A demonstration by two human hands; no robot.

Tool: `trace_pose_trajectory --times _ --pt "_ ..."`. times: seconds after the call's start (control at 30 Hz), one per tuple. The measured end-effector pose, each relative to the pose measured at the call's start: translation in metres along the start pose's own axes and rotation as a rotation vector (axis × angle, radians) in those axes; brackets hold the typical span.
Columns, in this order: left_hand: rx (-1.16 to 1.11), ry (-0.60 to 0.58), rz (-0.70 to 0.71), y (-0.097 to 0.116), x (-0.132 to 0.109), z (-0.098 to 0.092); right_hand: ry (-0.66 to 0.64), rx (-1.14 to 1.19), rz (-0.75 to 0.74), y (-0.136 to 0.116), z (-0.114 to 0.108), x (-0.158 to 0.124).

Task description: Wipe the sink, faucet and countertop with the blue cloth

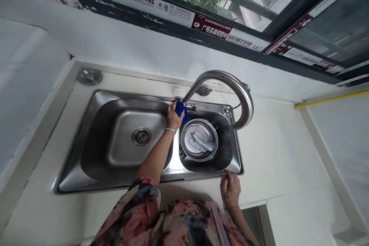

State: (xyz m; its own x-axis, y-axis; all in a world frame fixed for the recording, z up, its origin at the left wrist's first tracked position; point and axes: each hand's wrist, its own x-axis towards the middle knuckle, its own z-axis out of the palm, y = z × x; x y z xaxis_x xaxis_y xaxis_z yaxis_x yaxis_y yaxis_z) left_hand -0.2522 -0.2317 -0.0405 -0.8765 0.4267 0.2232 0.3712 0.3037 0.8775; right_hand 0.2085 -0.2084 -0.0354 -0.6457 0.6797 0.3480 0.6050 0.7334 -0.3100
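My left hand (174, 115) is closed on a blue cloth (182, 112) and presses it against the lower end of the curved steel faucet (230, 80), over the divider of the double sink (95, 138). My right hand (230, 188) rests on the counter's front edge by the sink's near right corner, with its fingers bent over the rim and nothing in it. In the right basin sits a round perforated steel colander (187, 138) with a grey cloth-like thing (203, 142) in it.
The left basin has a drain strainer (141, 136). A round metal cap (89, 76) lies on the white counter at the back left. A window frame with printed stickers (178, 11) runs along the back wall. A yellow pipe (331, 99) is at the right.
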Motion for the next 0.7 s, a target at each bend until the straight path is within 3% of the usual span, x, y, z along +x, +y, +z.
trace_pose_trajectory --times 0.17,0.33,0.43,0.53,0.6,0.7 --pt "-0.004 -0.007 -0.038 0.005 -0.008 -0.006 0.027 0.028 -0.024 -0.003 0.003 0.006" --pt "-0.020 0.133 -0.304 0.012 -0.003 -0.006 0.081 0.077 -0.050 -0.006 0.005 0.013" --pt "-0.043 0.154 -0.334 0.019 -0.004 -0.011 0.102 0.110 -0.053 -0.008 0.008 0.013" --pt "-0.092 0.141 -0.353 0.022 -0.021 -0.022 0.093 0.167 -0.065 -0.007 0.010 0.010" --pt "-0.128 0.131 -0.383 0.020 -0.038 -0.030 0.089 0.200 -0.077 0.006 0.006 0.014" --pt "-0.178 0.138 -0.444 0.013 -0.059 -0.043 0.161 0.134 -0.099 0.050 -0.011 0.040"
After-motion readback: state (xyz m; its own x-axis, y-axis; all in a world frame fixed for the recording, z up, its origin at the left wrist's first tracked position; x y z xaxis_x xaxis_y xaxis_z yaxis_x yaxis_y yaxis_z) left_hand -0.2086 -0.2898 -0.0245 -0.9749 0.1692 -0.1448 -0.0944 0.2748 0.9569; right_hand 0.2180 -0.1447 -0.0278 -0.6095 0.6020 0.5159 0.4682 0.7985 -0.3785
